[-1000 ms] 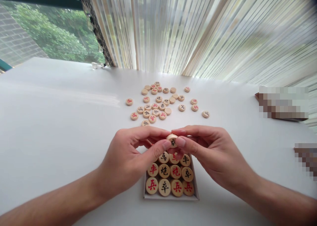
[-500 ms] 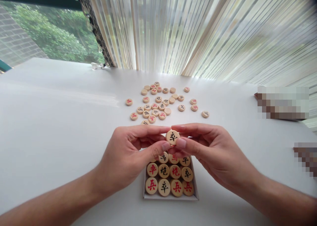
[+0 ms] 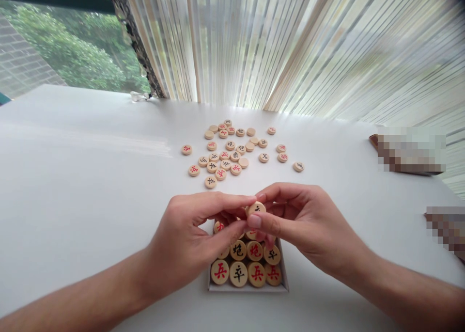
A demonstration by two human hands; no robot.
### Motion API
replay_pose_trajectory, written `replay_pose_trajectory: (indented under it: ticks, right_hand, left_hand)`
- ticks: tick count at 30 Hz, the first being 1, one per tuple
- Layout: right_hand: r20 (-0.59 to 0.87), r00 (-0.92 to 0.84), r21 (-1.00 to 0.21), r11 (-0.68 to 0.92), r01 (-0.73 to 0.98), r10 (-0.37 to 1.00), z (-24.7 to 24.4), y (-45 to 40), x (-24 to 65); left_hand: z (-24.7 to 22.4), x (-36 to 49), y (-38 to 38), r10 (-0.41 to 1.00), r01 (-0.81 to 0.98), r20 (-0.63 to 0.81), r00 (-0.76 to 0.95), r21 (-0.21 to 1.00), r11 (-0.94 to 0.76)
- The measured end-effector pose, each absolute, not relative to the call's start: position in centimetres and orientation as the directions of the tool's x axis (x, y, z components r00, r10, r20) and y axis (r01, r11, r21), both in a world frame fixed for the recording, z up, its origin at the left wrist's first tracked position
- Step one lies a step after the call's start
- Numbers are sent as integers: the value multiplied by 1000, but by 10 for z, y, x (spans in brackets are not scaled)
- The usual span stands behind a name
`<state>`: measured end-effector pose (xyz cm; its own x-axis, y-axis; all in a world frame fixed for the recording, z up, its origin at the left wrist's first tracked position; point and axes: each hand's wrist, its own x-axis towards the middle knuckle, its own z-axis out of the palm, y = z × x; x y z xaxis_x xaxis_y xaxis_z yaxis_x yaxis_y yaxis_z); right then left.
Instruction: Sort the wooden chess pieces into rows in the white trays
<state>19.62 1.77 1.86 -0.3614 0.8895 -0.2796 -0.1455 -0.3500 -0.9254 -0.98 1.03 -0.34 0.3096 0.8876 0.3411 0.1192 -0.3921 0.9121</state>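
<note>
Above an open box (image 3: 250, 289) I hold a round wooden xiangqi piece (image 3: 257, 208) with a black character on its face. My right hand (image 3: 308, 220) pinches it, the thumb lying across its lower front. My left hand (image 3: 192, 235) closes on its left side with thumb and index finger. The edge of what may be another piece shows behind it. Rows of pieces with red and black characters lie face up in the box, among them a red piece (image 3: 220, 272) and a black piece (image 3: 238, 274). Both hands hide the box's far rows.
Several loose xiangqi pieces lie scattered on the white table (image 3: 90, 191) beyond my hands, some with blank faces up. A blurred-out object (image 3: 410, 152) stands at the right, with another blurred object (image 3: 446, 230) nearer. A striped curtain (image 3: 232, 46) hangs behind.
The held piece has dropped slightly and shifted right, and my right thumb now covers more of its face. My fingers have moved lower over the box. The view has shifted slightly.
</note>
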Motion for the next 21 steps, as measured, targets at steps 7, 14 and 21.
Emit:
replay_pose_trajectory:
  ticks: [7,14,21]
  right_hand:
    - [-302,-441,-912,-390,-123,845,18,15,196]
    - [-270,-453,-928,-355,-114,850,21,13,196]
    - [-252,-472,-938,-334,-96,845,23,12,199]
  left_hand:
    - [-4,-12,9,838,174,423,346,848,-500]
    - [-4,-10,8,862,131,373,342,890,-437]
    - [-4,-13,8,867,88,382,321,899,-428]
